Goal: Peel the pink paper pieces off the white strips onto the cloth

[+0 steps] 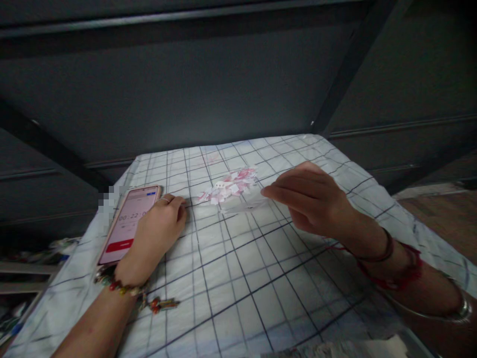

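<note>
Left hand: my left hand [156,236] lay loosely curled, knuckles up, on the cloth [238,293]; it gripped nothing, its outer edge just beside the phone [128,226].

Right hand: my right hand [309,201] hovered low over the cloth with its fingers drawn together and pointing left. Whether the fingertips [266,191] pinched a scrap, I could not tell.

Scraps: a small heap of pink and white paper scraps [231,186] lay on the cloth towards its far edge, between my two hands. It sat just past my right fingertips and a little farther from me than they were, and near but apart from my left knuckles.

Clear sheet: a thin, pale, see-through sheet [242,204] appeared to lie under the near side of the heap, touching it; its outline was too faint to trace.

Phone: it lay face up at the left edge of the cloth, showing a running timer and a red button.

Wrists: a beaded bracelet [126,288] circled my left wrist; red cords [387,268] circled my right.

Handling note: in my judgement the scraps were light enough to scatter, so a slow approach and a fingertip pinch on one piece suited them best, with the left hand steadying the cloth.
</note>
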`<state>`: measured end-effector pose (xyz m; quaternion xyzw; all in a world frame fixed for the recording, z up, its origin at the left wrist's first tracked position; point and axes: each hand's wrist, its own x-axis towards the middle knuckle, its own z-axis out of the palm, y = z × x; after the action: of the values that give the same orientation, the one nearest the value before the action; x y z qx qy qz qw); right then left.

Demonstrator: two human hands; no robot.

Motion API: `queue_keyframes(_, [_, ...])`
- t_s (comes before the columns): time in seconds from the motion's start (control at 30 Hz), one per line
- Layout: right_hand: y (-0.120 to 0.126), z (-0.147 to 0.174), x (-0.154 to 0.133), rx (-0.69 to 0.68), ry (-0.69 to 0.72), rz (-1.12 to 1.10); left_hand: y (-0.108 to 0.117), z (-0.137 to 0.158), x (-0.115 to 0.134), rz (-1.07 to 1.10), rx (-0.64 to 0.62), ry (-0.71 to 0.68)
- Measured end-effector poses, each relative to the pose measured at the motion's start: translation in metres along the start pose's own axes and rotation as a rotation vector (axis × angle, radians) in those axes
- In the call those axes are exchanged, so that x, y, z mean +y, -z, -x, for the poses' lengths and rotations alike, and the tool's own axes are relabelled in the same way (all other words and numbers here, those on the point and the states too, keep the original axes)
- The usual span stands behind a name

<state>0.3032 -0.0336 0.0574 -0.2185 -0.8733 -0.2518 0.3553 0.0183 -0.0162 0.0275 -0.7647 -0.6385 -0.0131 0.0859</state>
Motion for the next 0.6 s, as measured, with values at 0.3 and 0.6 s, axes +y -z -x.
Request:
queue_keyframes(0.3, [0.004,-0.002,0.005,-0.096,0.042,0.004,-0.003,-0.001,-0.001,0.028,-0.016,0.007])
queue_keyframes(0.6, [0.017,0.006,0.019,-0.029,-0.112,0.026,0.000,-0.001,0.000,-0.019,-0.022,0.013])
